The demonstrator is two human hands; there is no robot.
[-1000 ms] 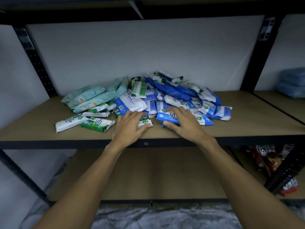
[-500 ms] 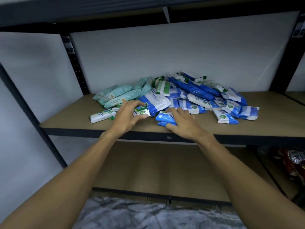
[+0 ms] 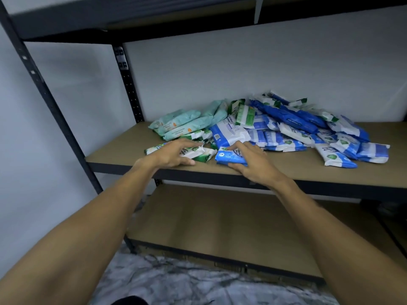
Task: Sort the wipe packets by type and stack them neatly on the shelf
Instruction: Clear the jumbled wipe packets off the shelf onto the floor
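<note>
A mixed heap of wipe packets (image 3: 284,126) lies on the wooden shelf (image 3: 114,153): pale teal ones (image 3: 182,126) at the left, blue-and-white ones (image 3: 343,148) at the right, green-and-white ones (image 3: 244,114) among them. My left hand (image 3: 174,154) grips a green-and-white packet (image 3: 203,154) near the shelf's front edge, fingers over its top and thumb under its near side. My right hand (image 3: 248,164) holds a blue packet (image 3: 229,155) just beside it, thumb along the near edge.
Black metal uprights (image 3: 130,84) frame the shelf at the left. A bare lower shelf (image 3: 220,227) sits below, and an upper shelf (image 3: 154,18) overhead. The left end of the wooden shelf holds no packets. A marbled floor (image 3: 187,282) shows at the bottom.
My view has swung left, so the heap now sits further right. Both hands have pulled their packets out of the heap toward the front edge, the left one carrying the green packet leftward.
</note>
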